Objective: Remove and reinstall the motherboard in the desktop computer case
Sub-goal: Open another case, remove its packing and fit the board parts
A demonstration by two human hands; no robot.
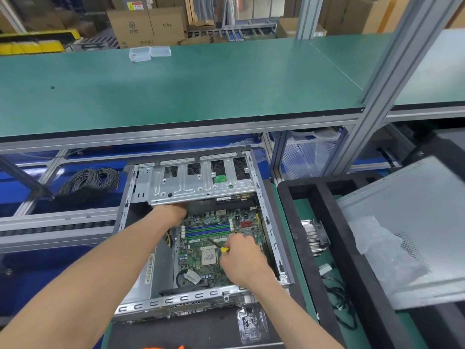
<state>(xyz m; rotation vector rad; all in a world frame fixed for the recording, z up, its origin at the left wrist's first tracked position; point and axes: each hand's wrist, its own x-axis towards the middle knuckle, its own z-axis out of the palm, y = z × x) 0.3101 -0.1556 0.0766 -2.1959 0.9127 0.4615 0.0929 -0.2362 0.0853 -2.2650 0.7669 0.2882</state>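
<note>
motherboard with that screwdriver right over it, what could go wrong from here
1. The right hand holds the screwdriver with its shaft slanting across the motherboard beside the bare processor. A slip could scratch the board or chip.
2. The left hand reaches under the raised drive cage. If the cage drops, it could pinch the fingers.
3. A loosened screw could fall into the case among the parts.

Upper green bench (201, 86): two clear plastic boxes (149, 53) at far edge, side by side. Lower work surface (299, 275), green: open desktop case (201, 222) at centre; clear plastic bag (252, 323) just in front; black foam tray (352, 248) to right, holding finned heatsink (315, 238), black cable (339, 303), grey metal side panel (412, 230).
</note>
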